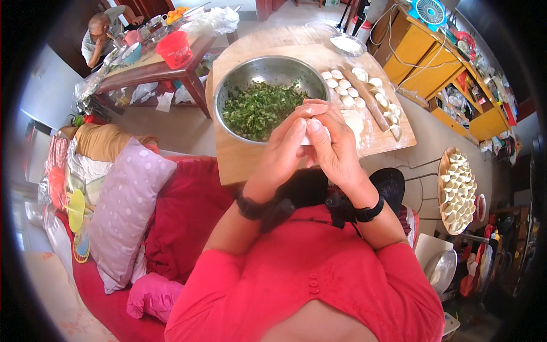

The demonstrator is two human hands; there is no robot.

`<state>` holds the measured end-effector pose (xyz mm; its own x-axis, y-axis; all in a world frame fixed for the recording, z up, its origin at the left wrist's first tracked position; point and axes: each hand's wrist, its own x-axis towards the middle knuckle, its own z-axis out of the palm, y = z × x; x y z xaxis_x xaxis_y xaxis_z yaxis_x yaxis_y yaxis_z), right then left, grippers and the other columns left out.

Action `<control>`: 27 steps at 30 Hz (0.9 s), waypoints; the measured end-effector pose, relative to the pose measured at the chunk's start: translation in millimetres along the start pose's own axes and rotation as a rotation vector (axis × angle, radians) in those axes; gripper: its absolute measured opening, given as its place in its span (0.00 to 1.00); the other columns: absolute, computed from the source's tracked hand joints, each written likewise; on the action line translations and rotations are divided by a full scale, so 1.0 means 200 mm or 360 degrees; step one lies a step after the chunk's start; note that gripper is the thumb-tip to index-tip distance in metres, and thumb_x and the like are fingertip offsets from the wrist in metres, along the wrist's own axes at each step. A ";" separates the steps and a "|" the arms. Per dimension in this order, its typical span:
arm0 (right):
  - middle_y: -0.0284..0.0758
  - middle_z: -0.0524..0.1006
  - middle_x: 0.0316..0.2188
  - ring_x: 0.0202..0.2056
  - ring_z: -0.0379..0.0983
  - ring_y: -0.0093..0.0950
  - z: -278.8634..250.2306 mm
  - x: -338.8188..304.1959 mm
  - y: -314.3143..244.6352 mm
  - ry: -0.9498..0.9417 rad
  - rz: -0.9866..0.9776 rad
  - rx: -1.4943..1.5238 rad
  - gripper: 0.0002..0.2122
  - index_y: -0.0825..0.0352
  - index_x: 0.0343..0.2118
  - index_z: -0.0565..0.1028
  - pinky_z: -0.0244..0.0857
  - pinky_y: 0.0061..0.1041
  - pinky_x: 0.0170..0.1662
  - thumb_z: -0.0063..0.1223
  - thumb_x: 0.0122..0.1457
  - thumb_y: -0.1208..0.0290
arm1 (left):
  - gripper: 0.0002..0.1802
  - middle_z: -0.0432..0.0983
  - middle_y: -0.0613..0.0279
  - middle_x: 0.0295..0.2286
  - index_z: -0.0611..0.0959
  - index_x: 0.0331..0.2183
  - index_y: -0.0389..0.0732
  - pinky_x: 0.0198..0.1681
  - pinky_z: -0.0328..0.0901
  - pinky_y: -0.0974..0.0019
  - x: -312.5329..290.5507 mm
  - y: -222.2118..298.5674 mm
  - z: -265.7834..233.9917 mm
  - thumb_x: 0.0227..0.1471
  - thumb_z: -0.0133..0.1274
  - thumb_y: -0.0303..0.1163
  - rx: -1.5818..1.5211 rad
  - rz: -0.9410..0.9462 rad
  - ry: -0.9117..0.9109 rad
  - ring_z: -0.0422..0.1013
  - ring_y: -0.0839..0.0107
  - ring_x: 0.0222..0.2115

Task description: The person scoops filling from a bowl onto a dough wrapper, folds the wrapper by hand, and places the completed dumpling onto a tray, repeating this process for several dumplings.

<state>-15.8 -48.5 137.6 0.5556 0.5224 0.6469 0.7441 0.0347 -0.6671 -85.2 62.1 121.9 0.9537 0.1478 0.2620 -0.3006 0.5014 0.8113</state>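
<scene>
Left hand, right hand: pressed together, yours.
Dough: you're likely sealing it (mostly hidden).
Next pinch: probably needs even pressure.

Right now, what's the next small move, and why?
Probably a gentle squeeze to seal: the left hand and right hand meet, fingers wrapped around what looks like pale dough, mostly hidden. The crescent dumplings on the round tray suggest a pressed edge.
</scene>
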 end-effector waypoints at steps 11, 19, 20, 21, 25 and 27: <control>0.47 0.74 0.36 0.38 0.71 0.42 -0.04 -0.11 -0.12 0.0141 0.0203 0.0106 0.10 0.75 0.35 0.73 0.64 0.33 0.44 0.40 0.59 0.75 | 0.16 0.72 0.64 0.35 0.74 0.44 0.36 0.30 0.64 0.78 0.03 -0.04 0.11 0.64 0.37 0.36 0.0148 0.0140 -0.0106 0.67 0.80 0.32; 0.50 0.72 0.31 0.34 0.69 0.45 -0.02 -0.15 -0.12 0.0273 0.0014 -0.0053 0.10 0.76 0.34 0.72 0.64 0.36 0.39 0.37 0.60 0.76 | 0.15 0.72 0.62 0.35 0.73 0.46 0.36 0.40 0.65 0.73 0.03 -0.09 0.09 0.64 0.37 0.34 0.0596 0.0440 -0.0273 0.68 0.75 0.34; 0.50 0.72 0.31 0.34 0.69 0.45 -0.02 -0.15 -0.12 0.0277 0.0014 -0.0056 0.10 0.76 0.34 0.72 0.64 0.36 0.39 0.37 0.60 0.76 | 0.15 0.72 0.62 0.35 0.73 0.46 0.36 0.40 0.65 0.73 0.04 -0.11 0.10 0.64 0.37 0.34 0.0596 0.0439 -0.0278 0.68 0.75 0.34; 0.49 0.72 0.31 0.34 0.70 0.45 -0.02 -0.14 -0.11 0.0301 -0.0032 -0.0073 0.10 0.75 0.34 0.72 0.64 0.36 0.39 0.37 0.60 0.76 | 0.16 0.71 0.63 0.33 0.73 0.46 0.37 0.33 0.64 0.75 0.04 -0.13 0.11 0.64 0.37 0.34 0.0659 0.0615 -0.0199 0.67 0.77 0.29; 0.48 0.72 0.35 0.35 0.71 0.42 -0.02 -0.16 -0.02 0.0182 0.0314 0.0080 0.11 0.75 0.37 0.71 0.65 0.33 0.38 0.40 0.60 0.73 | 0.22 0.70 0.66 0.28 0.70 0.50 0.39 0.21 0.59 0.79 0.06 -0.11 0.08 0.64 0.31 0.43 0.0403 0.0199 -0.0192 0.63 0.81 0.20; 0.47 0.71 0.40 0.36 0.72 0.37 -0.07 -0.09 0.02 -0.0063 0.0296 0.0025 0.13 0.74 0.43 0.70 0.67 0.28 0.36 0.46 0.60 0.69 | 0.33 0.68 0.67 0.25 0.64 0.56 0.40 0.17 0.56 0.78 0.06 -0.05 0.04 0.64 0.23 0.55 0.0005 -0.0323 -0.0197 0.59 0.82 0.17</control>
<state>-17.7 -68.9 127.7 0.6677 0.5541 0.4972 0.6240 -0.0523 -0.7797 -70.8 51.7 121.8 0.9860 -0.0615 0.1552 -0.1030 0.5073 0.8556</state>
